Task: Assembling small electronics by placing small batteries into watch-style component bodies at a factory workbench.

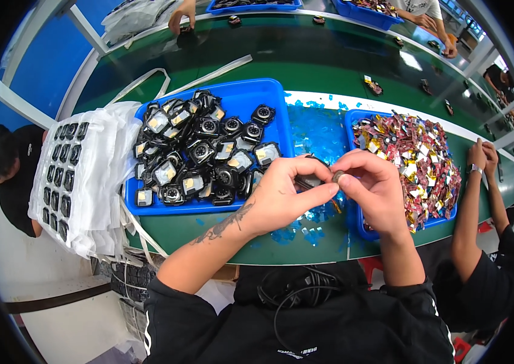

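Observation:
In front of me, both hands meet over the green bench. My left hand (278,194) is closed around a dark smartwatch case (309,181), which its fingers partly cover. My right hand (373,189) pinches a small round greyish part (337,176) against the case's right end; whether it is attached there I cannot tell. Just left of my hands, a blue tray (285,121) holds a heap of black watch cases (201,151), some with round sensor backs up, others with pale squares showing. To the right, another blue tray (350,130) is piled with small reddish and yellow flex circuits (409,164).
White foam trays (81,200) with black watch parts are stacked at the left. Blue film scraps (314,130) litter the bench between the bins. Beyond runs a dark green conveyor (305,54) carrying scattered parts. Co-workers' hands (481,156) are at the right and across the belt.

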